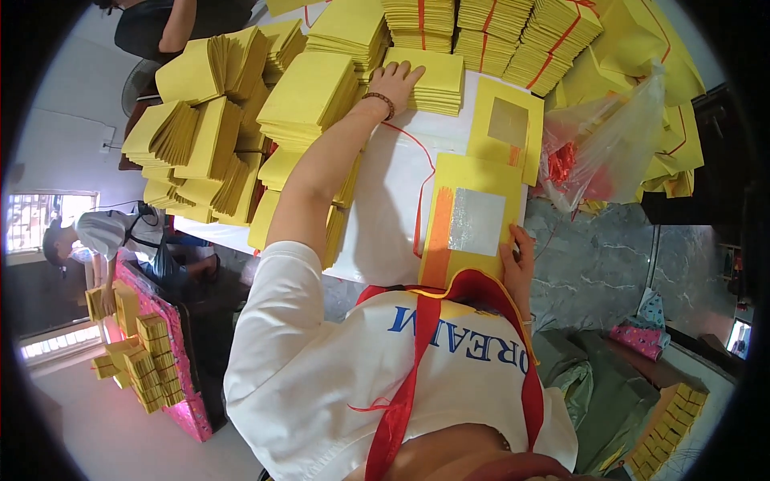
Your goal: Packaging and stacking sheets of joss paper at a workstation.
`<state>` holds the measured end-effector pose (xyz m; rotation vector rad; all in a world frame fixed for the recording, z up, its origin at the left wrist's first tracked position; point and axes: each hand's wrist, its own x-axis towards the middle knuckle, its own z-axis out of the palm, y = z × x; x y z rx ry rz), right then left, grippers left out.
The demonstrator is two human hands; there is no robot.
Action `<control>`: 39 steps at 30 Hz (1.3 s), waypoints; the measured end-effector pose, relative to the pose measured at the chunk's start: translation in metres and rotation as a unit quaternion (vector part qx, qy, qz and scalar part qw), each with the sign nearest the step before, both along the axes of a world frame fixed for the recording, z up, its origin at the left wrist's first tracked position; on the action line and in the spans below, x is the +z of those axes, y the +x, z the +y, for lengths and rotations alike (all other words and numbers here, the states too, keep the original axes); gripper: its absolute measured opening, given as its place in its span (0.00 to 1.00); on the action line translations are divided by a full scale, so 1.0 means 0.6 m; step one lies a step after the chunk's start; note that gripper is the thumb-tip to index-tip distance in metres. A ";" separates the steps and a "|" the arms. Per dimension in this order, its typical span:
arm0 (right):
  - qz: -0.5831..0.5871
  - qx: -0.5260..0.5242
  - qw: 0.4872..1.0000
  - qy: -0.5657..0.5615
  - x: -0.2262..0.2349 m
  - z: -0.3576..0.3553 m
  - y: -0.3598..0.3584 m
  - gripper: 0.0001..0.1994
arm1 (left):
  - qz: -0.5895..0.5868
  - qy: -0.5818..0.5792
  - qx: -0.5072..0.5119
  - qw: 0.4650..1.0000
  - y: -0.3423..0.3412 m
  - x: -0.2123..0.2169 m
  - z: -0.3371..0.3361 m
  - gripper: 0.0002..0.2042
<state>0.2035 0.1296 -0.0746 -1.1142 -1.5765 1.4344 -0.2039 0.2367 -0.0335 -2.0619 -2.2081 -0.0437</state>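
Observation:
My left hand (393,86), with a beaded bracelet at the wrist, lies with its fingers apart on the left part of a low stack of yellow joss paper (437,76). Close to my body, my right hand (518,255) has its fingers curled at the right edge of a joss paper sheet (480,173) with a silver square and an orange band. A similar sheet (525,104) lies partly under it, farther off. On the white table (377,192), a loose red string (425,192) runs between the stacks and that sheet.
Folded yellow bundles (208,120) crowd the table's left side, tied stacks (489,24) its far edge. A clear plastic bag (601,144) with red stuff hangs at the right. At far left a person (112,232) is beside a pink-covered table (188,401); another person's arm (178,28) shows behind.

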 end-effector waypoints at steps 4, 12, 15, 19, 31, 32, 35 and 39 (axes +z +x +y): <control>0.006 0.003 1.000 0.005 -0.001 -0.001 -0.001 0.19 | 0.004 0.005 0.013 1.000 0.001 0.013 -0.004 0.33; 0.056 -0.035 0.998 -0.014 -0.014 0.005 0.007 0.16 | -0.041 0.077 -0.048 0.995 -0.001 0.027 -0.006 0.32; 0.054 -0.105 0.993 -0.018 -0.005 0.002 0.012 0.14 | -0.038 0.096 -0.083 0.991 -0.011 0.022 -0.002 0.29; -0.005 -0.164 0.986 0.016 -0.021 -0.005 0.025 0.14 | -0.031 0.106 -0.118 0.987 -0.006 0.016 0.008 0.25; 0.008 -0.182 0.983 0.033 -0.082 -0.034 0.027 0.11 | 0.011 0.108 -0.159 0.981 0.026 0.031 0.011 0.32; 0.007 -0.185 0.982 0.031 -0.079 -0.034 0.027 0.11 | 0.014 0.117 -0.168 0.979 0.026 0.031 0.012 0.32; -0.010 -0.179 0.983 0.047 -0.075 -0.034 0.023 0.11 | 0.013 0.095 -0.160 0.982 0.012 0.019 0.013 0.28; -0.038 -0.166 0.984 0.048 -0.084 -0.027 0.028 0.10 | -0.004 0.110 -0.166 0.980 0.001 0.002 0.022 0.28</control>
